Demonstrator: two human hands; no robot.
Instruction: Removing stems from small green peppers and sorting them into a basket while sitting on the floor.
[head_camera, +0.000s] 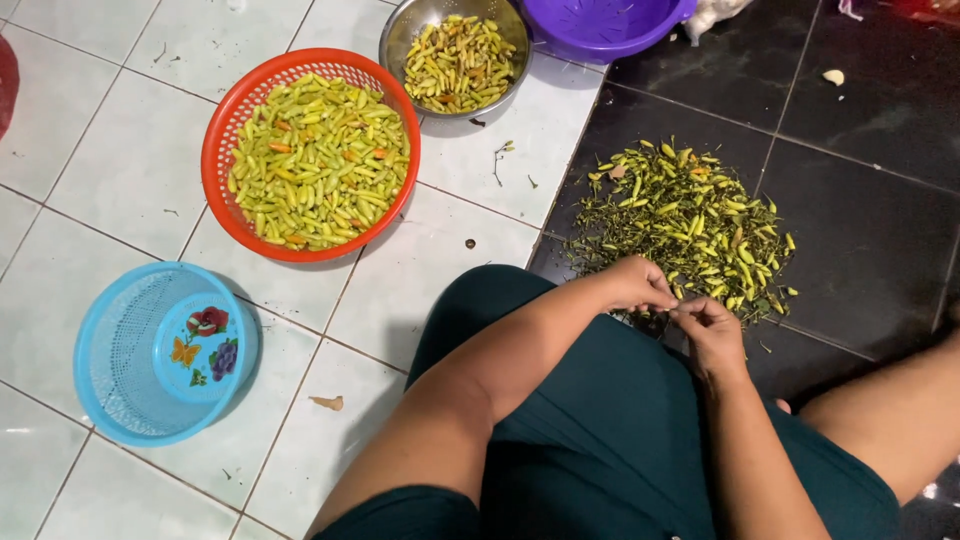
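A pile of small yellow-green chili peppers with stems (690, 225) lies on the dark floor tiles ahead of me. My left hand (636, 284) and my right hand (708, 328) meet at the pile's near edge, fingers pinched together on a small chili between them; the chili itself is mostly hidden by my fingertips. My forearms reach out over my lap, which is covered by dark green cloth.
A red basket (222, 130) full of chilies sits on the white tiles at left. Behind it stand a steel bowl (395, 40) of chilies and a purple colander (610, 40). A blue basket (110, 340) lies at near left. Another person's leg (890, 410) is at right.
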